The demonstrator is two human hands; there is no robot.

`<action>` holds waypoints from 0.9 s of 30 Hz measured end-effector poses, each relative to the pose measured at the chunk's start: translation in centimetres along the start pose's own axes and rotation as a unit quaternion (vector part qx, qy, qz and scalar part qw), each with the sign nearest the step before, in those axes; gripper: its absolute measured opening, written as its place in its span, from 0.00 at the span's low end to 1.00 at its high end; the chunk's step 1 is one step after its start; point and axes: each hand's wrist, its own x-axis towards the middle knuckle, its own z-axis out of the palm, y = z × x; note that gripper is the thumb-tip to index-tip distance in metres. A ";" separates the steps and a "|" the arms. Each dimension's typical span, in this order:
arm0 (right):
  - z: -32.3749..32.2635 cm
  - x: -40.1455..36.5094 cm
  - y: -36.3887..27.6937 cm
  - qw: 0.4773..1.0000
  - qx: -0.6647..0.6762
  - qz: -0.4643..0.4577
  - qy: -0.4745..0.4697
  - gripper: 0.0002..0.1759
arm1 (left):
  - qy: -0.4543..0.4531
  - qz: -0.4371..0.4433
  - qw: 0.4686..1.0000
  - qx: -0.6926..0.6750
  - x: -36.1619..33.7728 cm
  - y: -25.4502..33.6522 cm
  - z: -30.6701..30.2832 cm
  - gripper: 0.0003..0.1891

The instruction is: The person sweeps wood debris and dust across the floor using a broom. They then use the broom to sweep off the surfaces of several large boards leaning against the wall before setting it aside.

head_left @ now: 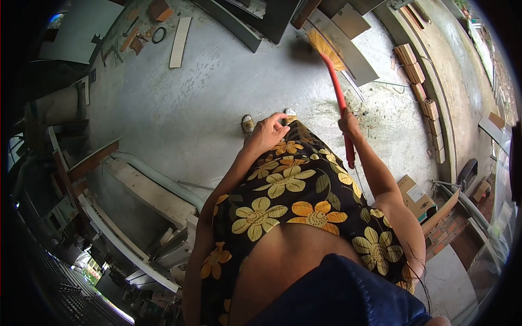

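My right hand [349, 122] is wrapped round the red handle of a broom [337, 81], near its lower end in view. The broom's yellow bristles [321, 46] are at the top, beside a grey panel [348, 51] lying on the floor. In front of my flowered clothing [288, 179] is my left hand [270, 132], its fingers loosely bent and apart, holding nothing. My feet show just beyond it on the grey floor [212, 92].
A pale strip of board [180, 42] lies on the floor at upper left, near a black ring [159, 35]. Stacked wood pieces [429, 108] line the right edge. A cardboard box [414, 196] stands at lower right, and a machine with a hose [157, 182] is at left.
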 end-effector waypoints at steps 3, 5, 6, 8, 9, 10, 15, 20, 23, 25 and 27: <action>-2.0 -4.7 -4.3 0.986 0.131 0.044 -0.095 0.19 | 0.000 -0.001 0.999 0.033 0.4 0.2 0.4 0.19; -3.3 -6.2 -6.3 0.961 0.223 0.046 -0.155 0.21 | -0.010 0.003 0.998 0.055 0.8 0.1 0.9 0.19; -3.4 -6.3 -6.4 0.944 0.272 0.041 -0.180 0.22 | -0.013 0.005 0.998 0.066 1.0 0.1 1.1 0.19; -3.1 -5.4 -5.8 0.893 0.370 0.086 -0.240 0.19 | -0.019 0.002 0.996 0.083 1.3 0.2 1.7 0.19; -2.9 -4.7 -5.1 0.862 0.417 0.113 -0.266 0.18 | -0.023 0.005 0.996 0.090 1.4 0.2 2.0 0.19; -2.7 -4.2 -4.1 0.826 0.462 0.141 -0.291 0.17 | -0.028 0.007 0.995 0.096 1.5 0.1 2.2 0.19; 0.4 -3.9 5.9 0.755 0.541 0.254 -0.271 0.05 | -0.056 -0.014 0.990 0.131 1.1 0.7 2.7 0.20; -0.4 -7.4 13.4 0.695 0.603 0.370 -0.127 0.05 | -0.066 -0.014 0.987 0.148 0.8 -0.8 3.3 0.20; -2.1 -9.5 11.9 0.774 0.525 0.340 -0.103 0.05 | -0.091 -0.027 0.986 0.136 0.7 -1.1 3.6 0.20; -1.7 -10.7 9.9 0.790 0.522 0.310 -0.091 0.05 | -0.113 -0.044 0.985 0.120 0.9 -0.8 3.7 0.20; -1.1 -11.6 7.1 0.808 0.513 0.275 -0.091 0.07 | -0.127 -0.028 0.985 0.112 1.2 -0.5 3.9 0.21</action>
